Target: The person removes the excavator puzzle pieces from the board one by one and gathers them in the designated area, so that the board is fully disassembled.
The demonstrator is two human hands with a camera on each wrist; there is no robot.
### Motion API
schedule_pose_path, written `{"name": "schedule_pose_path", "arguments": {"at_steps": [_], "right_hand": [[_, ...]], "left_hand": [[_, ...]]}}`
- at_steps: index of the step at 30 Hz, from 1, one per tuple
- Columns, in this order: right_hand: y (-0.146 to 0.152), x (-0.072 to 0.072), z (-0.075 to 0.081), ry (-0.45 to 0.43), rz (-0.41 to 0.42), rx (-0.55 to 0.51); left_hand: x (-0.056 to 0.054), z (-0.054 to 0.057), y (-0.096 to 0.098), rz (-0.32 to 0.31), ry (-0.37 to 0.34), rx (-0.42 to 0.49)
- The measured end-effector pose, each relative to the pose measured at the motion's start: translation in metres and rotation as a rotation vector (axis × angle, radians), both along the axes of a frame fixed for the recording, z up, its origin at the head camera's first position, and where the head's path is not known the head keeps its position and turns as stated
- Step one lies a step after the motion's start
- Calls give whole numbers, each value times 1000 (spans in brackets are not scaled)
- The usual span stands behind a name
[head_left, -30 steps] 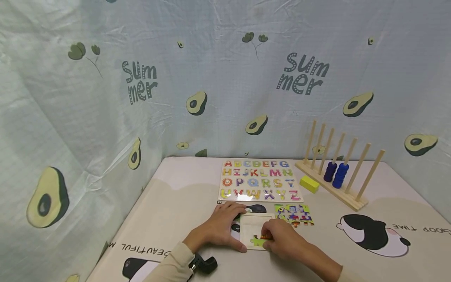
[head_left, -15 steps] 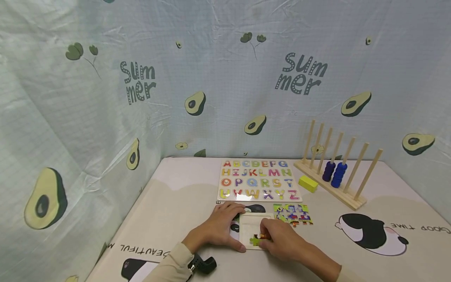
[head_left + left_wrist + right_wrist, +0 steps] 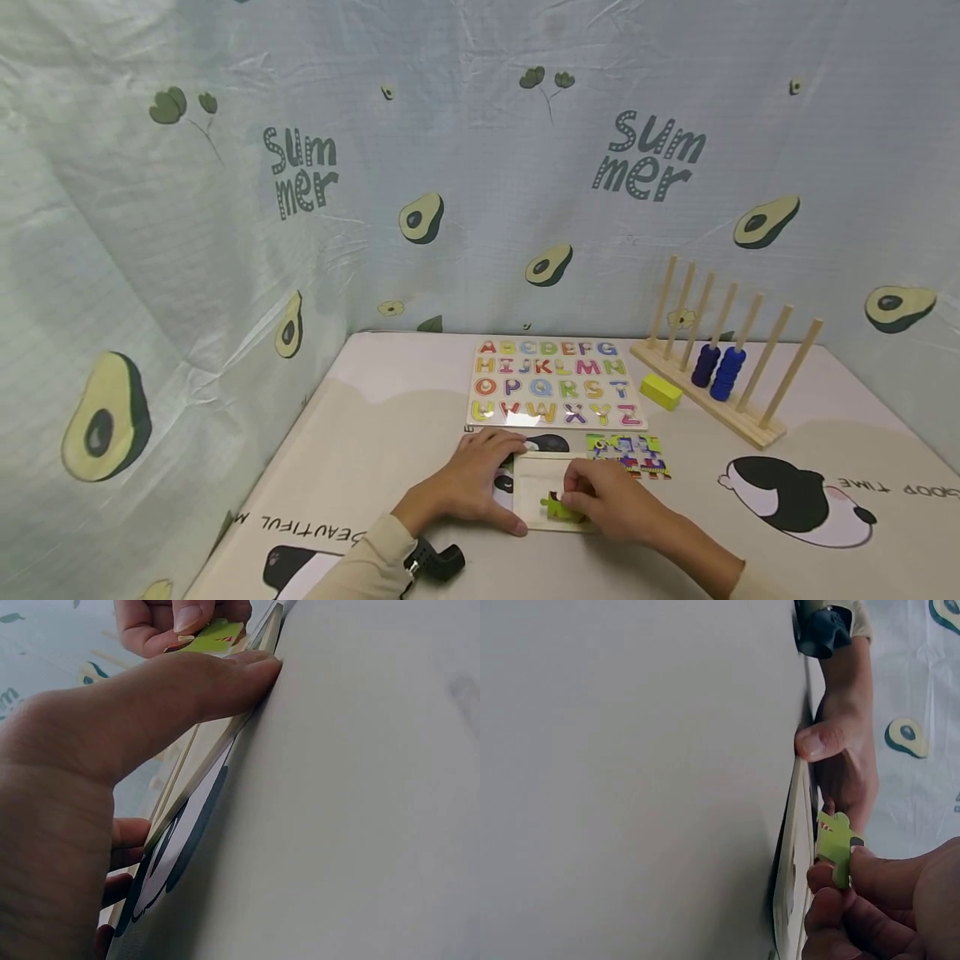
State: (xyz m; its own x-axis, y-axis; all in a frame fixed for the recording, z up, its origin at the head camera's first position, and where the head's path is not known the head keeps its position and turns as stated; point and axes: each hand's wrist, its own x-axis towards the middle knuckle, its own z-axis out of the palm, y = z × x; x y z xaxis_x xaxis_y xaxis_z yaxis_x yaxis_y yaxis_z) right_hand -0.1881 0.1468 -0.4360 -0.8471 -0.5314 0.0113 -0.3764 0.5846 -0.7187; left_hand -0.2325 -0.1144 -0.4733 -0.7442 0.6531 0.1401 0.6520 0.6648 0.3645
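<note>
A shallow wooden puzzle tray (image 3: 534,477) lies on the table. My left hand (image 3: 472,482) holds its left side, the thumb on the near edge and the fingers at the far corner. My right hand (image 3: 611,500) pinches a lime-green jigsaw piece (image 3: 561,509) between thumb and fingers over the tray's near right part. In the right wrist view the jigsaw piece (image 3: 834,844) stands tilted, raised from the tray floor, with a dark patch and small red marks. Several colourful jigsaw pieces (image 3: 626,450) lie together just right of the tray, partly behind my right hand.
Behind the tray lies an alphabet board (image 3: 555,383) with colored letters. A yellow block (image 3: 661,392) sits to its right, before a wooden peg rack (image 3: 708,396) carrying blue and purple beads. A printed cloth wall (image 3: 480,167) rises at the table's back and left.
My right hand has lifted and turned the green jigsaw piece, shifting slightly right with it. The left hand keeps its hold on the tray.
</note>
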Motion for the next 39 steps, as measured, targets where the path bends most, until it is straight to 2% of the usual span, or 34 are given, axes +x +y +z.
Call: {"name": "schedule_pose_path", "arguments": {"at_steps": [7, 12, 21, 28, 31, 36, 39], "right_hand": [[21, 0, 1, 43, -112, -12], [44, 5, -1, -5, -180, -25], [79, 0, -6, -24, -231, 7], [89, -3, -12, -40, -242, -15], [90, -4, -13, -13, -258, 18], [89, -6, -14, 79, -275, 132], [86, -7, -13, 95, -281, 179]], "left_hand": [[0, -1, -1, 1, -15, -3], [3, -4, 1, 4, -39, -5], [0, -1, 3, 4, -15, -13], [-1, -1, 2, 5, -5, -15], [-1, -2, 1, 6, -4, -13], [-1, -3, 1, 7, -1, -15], [-2, -2, 1, 8, 5, -15]]}}
